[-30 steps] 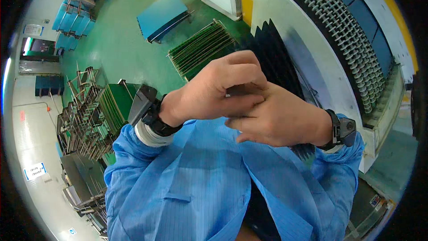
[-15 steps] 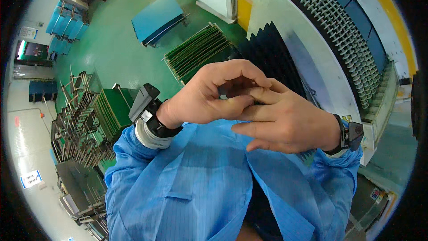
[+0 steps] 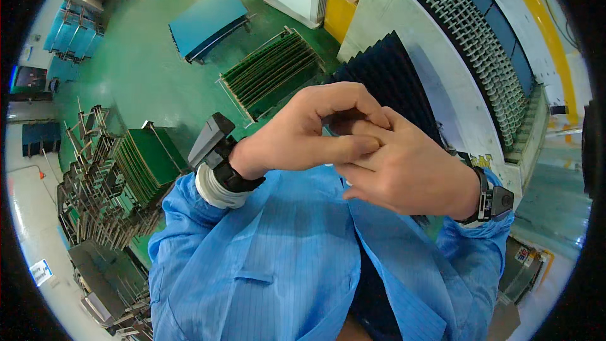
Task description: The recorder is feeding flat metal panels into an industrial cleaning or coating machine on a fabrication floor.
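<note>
In front of my chest my two hands meet. My left hand [image 3: 287,136] arches over from the left, its thumb and fingers closed round the fingertips of my right hand [image 3: 413,170]. The right fingers are bent and pressed together, their tips partly hidden inside the left grip. Whether any small thing lies between the hands is hidden. A black strap with a grey device [image 3: 214,139] circles my left wrist over a white cuff, and a similar black device [image 3: 495,202] sits on the right wrist. Blue striped sleeves cover both forearms.
Beyond my hands stand a rack of green panels [image 3: 271,66] and a row of dark upright panels [image 3: 391,76]. A blue-topped cart [image 3: 208,19] is farther off. A roller conveyor [image 3: 467,50] curves along the right. Metal racks [image 3: 101,183] crowd the left.
My right fingers, spread before, have drawn in and bent. My left thumb has slid right, farther over them. The surroundings have shifted slightly left in view.
</note>
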A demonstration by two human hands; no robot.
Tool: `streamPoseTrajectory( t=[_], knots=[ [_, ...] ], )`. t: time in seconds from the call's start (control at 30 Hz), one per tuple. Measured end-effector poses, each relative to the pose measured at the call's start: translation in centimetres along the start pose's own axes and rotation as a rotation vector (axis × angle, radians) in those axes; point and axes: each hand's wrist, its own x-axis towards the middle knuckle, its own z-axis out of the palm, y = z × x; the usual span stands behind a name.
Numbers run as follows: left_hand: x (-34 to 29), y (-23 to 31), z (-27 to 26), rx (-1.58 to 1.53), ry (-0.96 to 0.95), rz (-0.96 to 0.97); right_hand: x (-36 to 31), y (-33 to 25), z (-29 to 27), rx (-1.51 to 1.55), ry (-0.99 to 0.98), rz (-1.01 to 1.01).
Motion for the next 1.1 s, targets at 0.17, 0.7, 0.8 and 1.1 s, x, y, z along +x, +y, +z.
streamPoseTrajectory(
  t=[0.17, 0.7, 0.8, 1.1],
  knots=[
    [-0.5, 0.3, -0.9, -0.088, 0.007, 0.053, 1.6, -0.8, 0.3, -0.077, 0.043, 0.059],
    [0.0, -0.1, -2.1, -0.099, 0.001, 0.198, 2.6, -1.8, -0.2, -0.092, 0.026, 0.139],
    [0.5, 0.1, -2.2, 0.017, -0.02, 0.239, 2.6, -1.9, -0.2, -0.087, -0.057, 0.2],
    [1.1, -0.6, -2.9, 0.077, -0.06, 0.311, 2.8, -1.3, -0.1, -0.053, 0.036, 0.163]
  ],
)
